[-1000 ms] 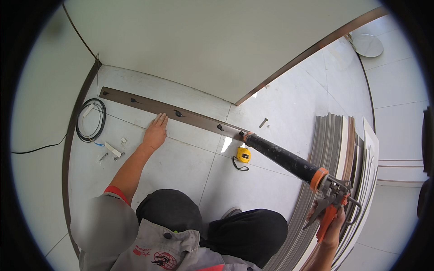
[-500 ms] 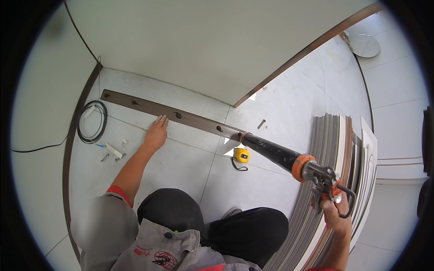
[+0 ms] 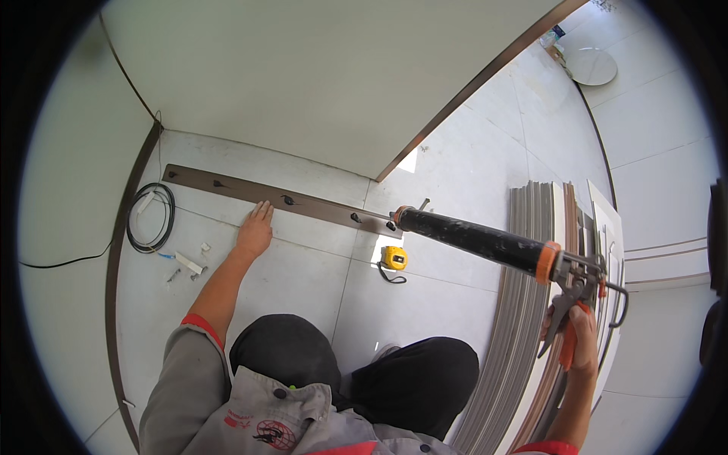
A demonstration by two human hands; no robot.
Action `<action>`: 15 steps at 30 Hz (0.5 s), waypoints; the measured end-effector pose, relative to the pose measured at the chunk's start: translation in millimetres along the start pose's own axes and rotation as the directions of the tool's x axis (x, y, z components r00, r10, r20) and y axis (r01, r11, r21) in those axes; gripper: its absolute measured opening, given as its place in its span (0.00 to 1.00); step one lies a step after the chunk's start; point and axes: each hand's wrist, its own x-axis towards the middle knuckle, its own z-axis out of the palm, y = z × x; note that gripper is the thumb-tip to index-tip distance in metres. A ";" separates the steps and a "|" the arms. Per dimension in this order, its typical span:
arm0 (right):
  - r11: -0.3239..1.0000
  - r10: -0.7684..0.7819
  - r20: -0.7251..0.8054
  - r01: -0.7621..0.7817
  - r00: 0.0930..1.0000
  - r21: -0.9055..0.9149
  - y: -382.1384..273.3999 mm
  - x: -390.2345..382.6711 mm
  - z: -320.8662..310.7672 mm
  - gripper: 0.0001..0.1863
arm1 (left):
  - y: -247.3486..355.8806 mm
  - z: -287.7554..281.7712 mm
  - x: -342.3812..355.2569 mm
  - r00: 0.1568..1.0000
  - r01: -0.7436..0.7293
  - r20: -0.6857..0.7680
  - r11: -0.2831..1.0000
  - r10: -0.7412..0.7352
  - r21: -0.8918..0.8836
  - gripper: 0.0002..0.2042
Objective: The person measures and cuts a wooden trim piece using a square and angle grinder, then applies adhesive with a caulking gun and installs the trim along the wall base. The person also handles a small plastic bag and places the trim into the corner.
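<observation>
A long brown strip (image 3: 250, 191) lies flat on the tiled floor, with several dabs of black adhesive (image 3: 289, 200) spaced along it. My left hand (image 3: 255, 231) is open, its fingertips resting on the strip's near edge around the middle. My right hand (image 3: 582, 337) grips the orange handle of a caulking gun (image 3: 478, 239) with a long black barrel and orange end rings. The gun's nozzle end hangs over the strip's right end, beside the last dab; I cannot tell whether the tip touches it.
Just below the strip's right end sits a yellow tape measure (image 3: 394, 258). A coil of black cable (image 3: 174, 220) lies by the left wall, near a small white bar (image 3: 190, 262). Stacked long panels (image 3: 526, 220) stand at the right. A pale wall panel (image 3: 273, 76) rises behind the strip.
The caulking gun has swung to a flatter angle, its handle moving right and its nozzle end rising off the strip's end. A dab now shows there. My left hand stays on the strip.
</observation>
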 end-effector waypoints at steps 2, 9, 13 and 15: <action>0.994 -0.015 -0.031 0.018 0.999 0.111 21.3 -11.2 -5.3 0.25 | 1.0 -3.1 -0.3 1.000 -0.005 0.009 0.999 0.005 -0.032 0.30; 0.978 0.063 -0.064 -0.049 0.996 0.201 74.3 -24.7 4.7 0.30 | 3.7 -11.9 0.5 0.997 0.028 0.078 1.000 -0.028 0.001 0.33; 0.991 0.040 0.003 -0.040 0.999 0.126 73.9 -12.6 23.7 0.30 | 8.8 -15.9 1.5 0.994 0.052 0.096 0.999 -0.052 -0.001 0.33; 0.993 0.045 0.024 -0.048 0.999 0.106 72.1 -6.3 28.9 0.31 | 7.3 -15.7 1.6 0.994 0.057 0.094 0.998 -0.056 -0.009 0.33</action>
